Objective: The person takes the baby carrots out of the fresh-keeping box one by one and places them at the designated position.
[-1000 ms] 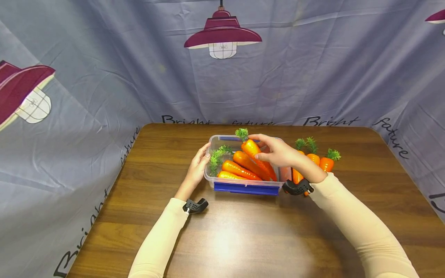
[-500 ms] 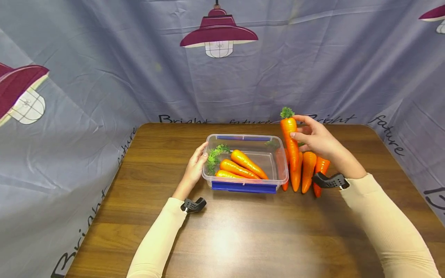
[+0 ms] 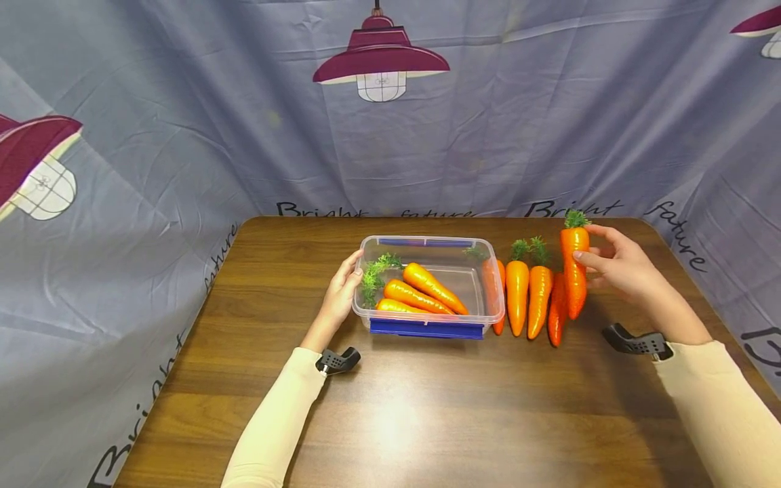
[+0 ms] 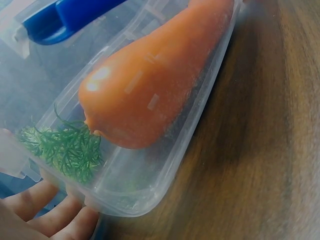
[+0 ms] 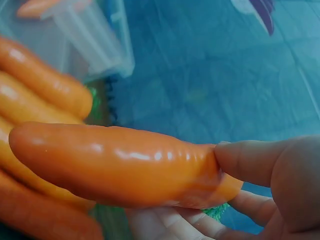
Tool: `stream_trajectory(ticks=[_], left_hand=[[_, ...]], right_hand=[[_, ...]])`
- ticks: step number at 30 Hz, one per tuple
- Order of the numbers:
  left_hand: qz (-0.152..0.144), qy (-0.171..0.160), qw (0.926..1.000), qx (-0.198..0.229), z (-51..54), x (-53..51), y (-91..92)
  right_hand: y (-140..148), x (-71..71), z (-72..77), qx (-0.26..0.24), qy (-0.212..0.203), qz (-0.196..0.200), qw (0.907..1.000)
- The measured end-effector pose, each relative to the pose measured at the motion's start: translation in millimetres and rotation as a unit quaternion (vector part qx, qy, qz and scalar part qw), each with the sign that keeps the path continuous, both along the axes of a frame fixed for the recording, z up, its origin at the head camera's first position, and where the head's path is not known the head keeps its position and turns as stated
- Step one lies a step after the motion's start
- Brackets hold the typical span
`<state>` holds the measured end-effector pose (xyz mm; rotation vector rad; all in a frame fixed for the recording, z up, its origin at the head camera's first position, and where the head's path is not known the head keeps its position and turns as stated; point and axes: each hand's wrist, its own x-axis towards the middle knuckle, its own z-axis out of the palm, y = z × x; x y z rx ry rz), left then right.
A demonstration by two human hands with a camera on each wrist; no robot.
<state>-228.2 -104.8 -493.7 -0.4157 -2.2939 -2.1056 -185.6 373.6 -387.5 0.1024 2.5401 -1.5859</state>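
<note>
My right hand point(image 3: 622, 266) pinches an orange carrot point(image 3: 575, 271) with a leafy green top, between thumb and fingers. The carrot is held upright, tip down, at the right end of a row of carrots point(image 3: 517, 298) on the table. In the right wrist view this carrot point(image 5: 135, 167) lies across the picture, the thumb near its thick end. A clear plastic box point(image 3: 427, 318) with blue clips stands left of the row, with three carrots point(image 3: 432, 287) inside. My left hand point(image 3: 339, 293) rests against the box's left wall, its fingers point(image 4: 60, 215) touching the outside.
The brown wooden table point(image 3: 390, 407) ends in front of a grey-blue curtain point(image 3: 390, 156) printed with lamps and lettering. The row beside the box holds several carrots, the leftmost partly hidden by the box's right wall.
My right hand lifted a carrot out of the box and carried it right, over the row to its right end. My left hand stayed at the box.
</note>
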Motion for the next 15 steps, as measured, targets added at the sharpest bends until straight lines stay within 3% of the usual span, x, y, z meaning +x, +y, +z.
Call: stream_trajectory(ticks=[12,15], left_hand=[[0.003,-0.005,1.0000,-0.003,-1.1,0.1,-0.4],[0.005,-0.004,1.0000,0.001,-1.3,-0.6,0.1]], right_hand=[[36,16.6,-28.9,-0.020,-0.024,-0.026,0.9992],[39,18.1,-35.3,-0.006,-0.027,-0.030,0.9992]])
